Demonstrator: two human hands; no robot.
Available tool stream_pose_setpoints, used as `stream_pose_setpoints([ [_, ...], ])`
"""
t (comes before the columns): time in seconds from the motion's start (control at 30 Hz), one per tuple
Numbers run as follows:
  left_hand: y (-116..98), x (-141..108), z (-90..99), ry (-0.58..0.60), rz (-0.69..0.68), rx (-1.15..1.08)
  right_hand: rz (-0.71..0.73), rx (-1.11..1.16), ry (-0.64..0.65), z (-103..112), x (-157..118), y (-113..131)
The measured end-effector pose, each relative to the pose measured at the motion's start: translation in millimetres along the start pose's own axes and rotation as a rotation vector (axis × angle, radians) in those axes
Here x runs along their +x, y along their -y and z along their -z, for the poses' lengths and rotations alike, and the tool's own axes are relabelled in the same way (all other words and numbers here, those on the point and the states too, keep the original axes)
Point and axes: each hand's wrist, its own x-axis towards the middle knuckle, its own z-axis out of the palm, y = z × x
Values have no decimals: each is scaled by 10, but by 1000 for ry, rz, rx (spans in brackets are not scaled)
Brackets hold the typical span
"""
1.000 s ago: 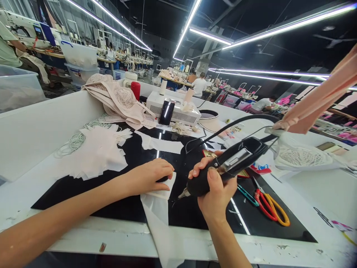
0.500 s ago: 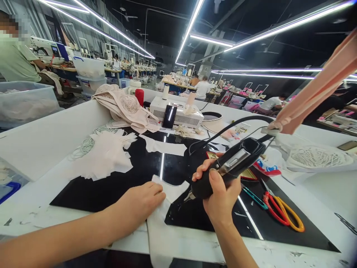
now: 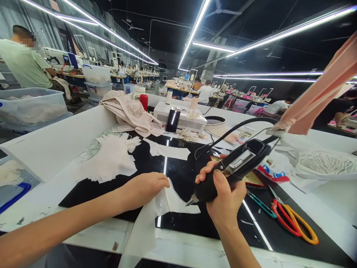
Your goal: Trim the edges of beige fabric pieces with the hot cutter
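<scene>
In the right grip (image 3: 225, 198) the tool (image 3: 233, 165) is being held, its tip being aimed at the fabric (image 3: 181, 203) over the black board (image 3: 92, 193). The fabric is apparently being pinched by the left grip (image 3: 147, 190), while one end is being draped past the tabletop (image 3: 173, 238). Nicking is likely being risked through a tip slip; skewing, through tugging on that end.

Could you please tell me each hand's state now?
Left hand: closed, pinching a thin, pale fabric strip.
Right hand: closed, holding the black, cylindrical, metal-tipped tool.
</scene>
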Motion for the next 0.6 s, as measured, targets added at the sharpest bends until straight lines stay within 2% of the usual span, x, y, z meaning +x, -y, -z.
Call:
stream_pose_setpoints([
  [0.13, 50, 163, -75, -25, 35, -9, 1, -7, -7, -24, 17, -31],
  [0.27, 109, 245, -207, -7, 9, 15, 8, -23, -1, 0, 22, -47],
  [0.4, 146, 253, -294, 10, -8, 18, 20, -29, 3, 46, 26, -64],
  [0.6, 153, 207, -309, 7, -4, 21, 48, -42, 7, 115, 5, -77],
])
